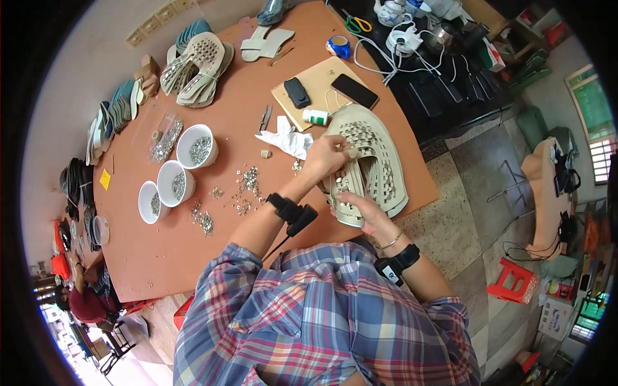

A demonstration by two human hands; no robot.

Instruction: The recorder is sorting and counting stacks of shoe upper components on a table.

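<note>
Where the table's near edge meets its right edge, I have the beige perforated shoe upper under both hands. My left hand sits at its inner edge with the fingers bunched narrow; I cannot tell whether they pinch the material or some small bit. My right hand holds the upper's near end, thumb on top and the other fingers mostly hidden. Just beyond my left hand lie a crumpled white tissue and a white and green bottle, the bottle near a dark phone. Toward the table's left edge, I see three white cups in a slanting row, holding small metal bits, with loose metal bits scattered between them and my left forearm. More beige uppers are piled by the far left corner.
</note>
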